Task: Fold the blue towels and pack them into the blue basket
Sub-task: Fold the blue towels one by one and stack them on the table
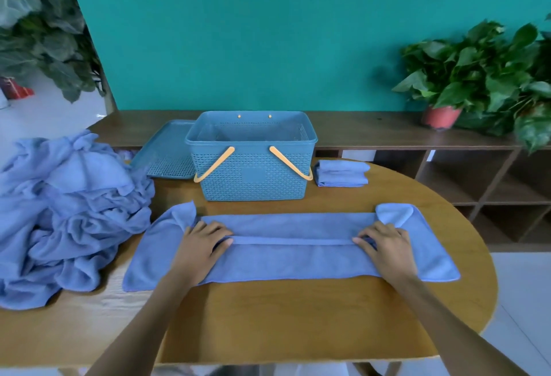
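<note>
Soft blue microfibre towel lay lengthwise left-to-right across the round wooden table, mid-frame. Left hand and right hand each pinched the folded hem near its ends, fingers curled, equally close. Behind it, centre: perforated blue plastic basket, one folded blue towel just right, crumpled blue pile far left.

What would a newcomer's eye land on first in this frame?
Likely the long blue towel spread across the near table, with the left hand and right hand gripping its folded edge. Behind it stands the open blue basket, its inside apparently bare, and a big heap of unfolded towels fills the left side.
</note>
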